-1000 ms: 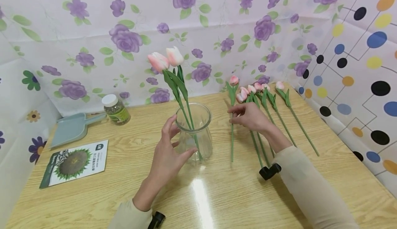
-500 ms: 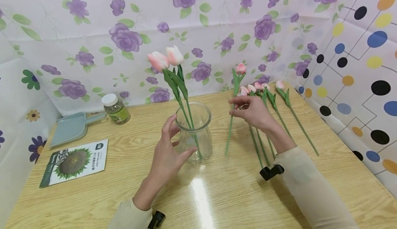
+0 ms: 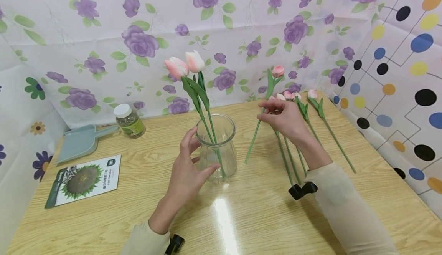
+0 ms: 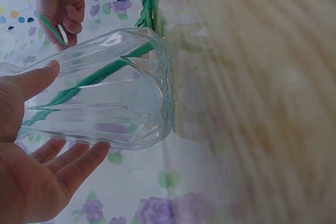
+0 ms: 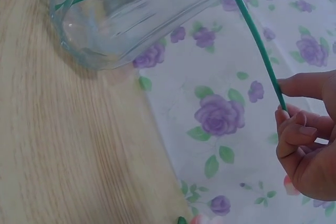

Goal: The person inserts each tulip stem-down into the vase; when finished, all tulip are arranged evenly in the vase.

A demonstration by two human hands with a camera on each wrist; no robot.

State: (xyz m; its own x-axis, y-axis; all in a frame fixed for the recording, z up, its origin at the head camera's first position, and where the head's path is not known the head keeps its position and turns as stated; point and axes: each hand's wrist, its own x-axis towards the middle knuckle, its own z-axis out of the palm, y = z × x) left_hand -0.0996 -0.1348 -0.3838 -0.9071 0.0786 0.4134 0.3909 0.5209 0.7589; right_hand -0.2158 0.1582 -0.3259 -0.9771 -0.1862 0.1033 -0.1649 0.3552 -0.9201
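A clear glass vase (image 3: pixel 228 157) stands upright on the table, holding two pink-and-white tulips (image 3: pixel 177 68) that lean left. My left hand (image 3: pixel 183 174) holds the vase from its left side, thumb in front; in the left wrist view the fingers lie along the glass (image 4: pixel 139 111). To the right of the vase, my right hand (image 3: pixel 288 121) pinches a pink tulip (image 3: pixel 277 71) by its stem between thumb and fingers. This tulip is tilted, bloom up to the right, and its stem (image 5: pixel 255 35) shows in the right wrist view.
More tulips (image 3: pixel 333 134) lie on the table at the right, some partly behind the right hand. Left of the vase are a capped jar (image 3: pixel 130 122), a grey-blue dustpan (image 3: pixel 77 143) and a seed packet (image 3: pixel 83 181). A flowered cloth (image 3: pixel 152 82) hangs behind the table.
The right hand has lifted its tulip up off the table and tilted it, the bloom moving up and right and the stem's lower end left. The left hand stays at the vase.
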